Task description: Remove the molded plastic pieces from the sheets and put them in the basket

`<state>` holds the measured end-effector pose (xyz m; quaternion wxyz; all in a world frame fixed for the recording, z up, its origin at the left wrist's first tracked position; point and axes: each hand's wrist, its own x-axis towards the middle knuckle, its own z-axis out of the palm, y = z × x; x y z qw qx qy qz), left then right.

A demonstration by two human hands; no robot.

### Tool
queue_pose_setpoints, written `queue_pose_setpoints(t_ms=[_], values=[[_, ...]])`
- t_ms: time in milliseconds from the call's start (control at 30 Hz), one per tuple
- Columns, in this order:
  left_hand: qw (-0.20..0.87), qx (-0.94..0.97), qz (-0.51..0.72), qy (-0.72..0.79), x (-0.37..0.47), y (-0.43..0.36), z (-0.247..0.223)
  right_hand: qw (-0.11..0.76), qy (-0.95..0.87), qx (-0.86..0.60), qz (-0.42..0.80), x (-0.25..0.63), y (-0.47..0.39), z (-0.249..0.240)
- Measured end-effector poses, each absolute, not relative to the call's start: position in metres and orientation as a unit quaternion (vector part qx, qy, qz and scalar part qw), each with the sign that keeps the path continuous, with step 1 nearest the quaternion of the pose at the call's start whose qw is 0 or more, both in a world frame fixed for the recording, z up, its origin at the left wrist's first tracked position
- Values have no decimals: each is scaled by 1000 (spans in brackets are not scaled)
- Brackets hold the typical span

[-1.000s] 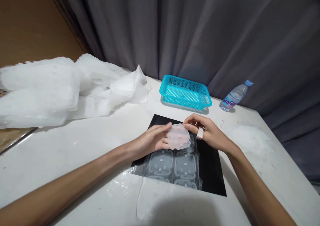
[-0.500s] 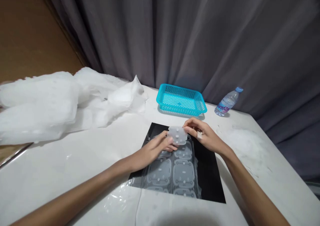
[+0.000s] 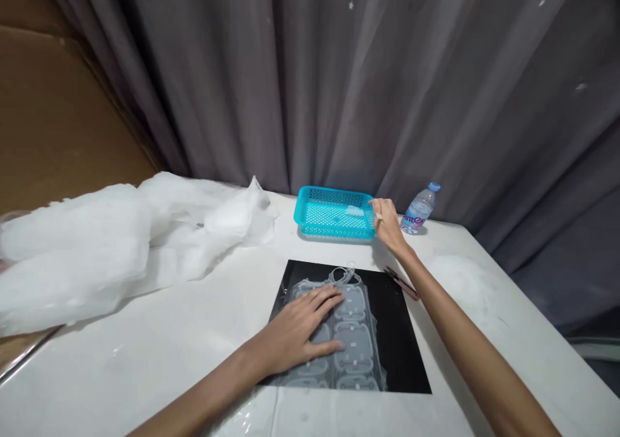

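My left hand [image 3: 307, 324] lies flat with spread fingers on a clear plastic sheet of rounded translucent panels [image 3: 354, 346]. Under the sheet is a black mat [image 3: 402, 353]. At the right end of a turquoise mesh basket [image 3: 334, 232], my right hand [image 3: 386, 223] is bent over the rim, with nothing visible in its fingers; its fingertips are partly hidden. Inside the basket rests a small translucent plastic piece [image 3: 355, 210]. A slim dark and pinkish tool [image 3: 402, 283], its kind unclear, lies at the mat's right edge, beside my right forearm.
A water bottle [image 3: 419, 211] stands right of the basket. White wrapping material [image 3: 121, 243] is heaped on the left of the white table [image 3: 194, 334]. More thin clear film [image 3: 465, 288] lies at the right. A grey curtain [image 3: 329, 88] hangs behind; cardboard [image 3: 58, 114] stands at left.
The translucent piece, held between both hands before, now lies in the basket. My right hand has moved away to the basket's right end; my left has flattened onto the sheet. The view has shifted.
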<state>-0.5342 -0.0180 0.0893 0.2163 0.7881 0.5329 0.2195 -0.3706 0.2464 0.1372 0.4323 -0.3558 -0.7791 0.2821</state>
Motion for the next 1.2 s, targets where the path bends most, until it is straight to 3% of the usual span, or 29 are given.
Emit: queue_pose_setpoints(t_ms=[133, 300, 500, 700, 1200], values=[[221, 793, 227, 520, -543, -7, 87, 404, -777, -360, 322, -330, 193, 120], [234, 794, 199, 524, -552, 8, 90, 279, -784, -294, 469, -287, 132, 109], [218, 795, 227, 519, -530, 12, 91, 191, -812, -276, 477, -275, 106, 101], [249, 774, 237, 532, -511, 18, 83, 203, -821, -212, 490, -277, 110, 102], [248, 778, 251, 520, -517, 22, 77, 187, -881, -197, 387, -282, 105, 100]])
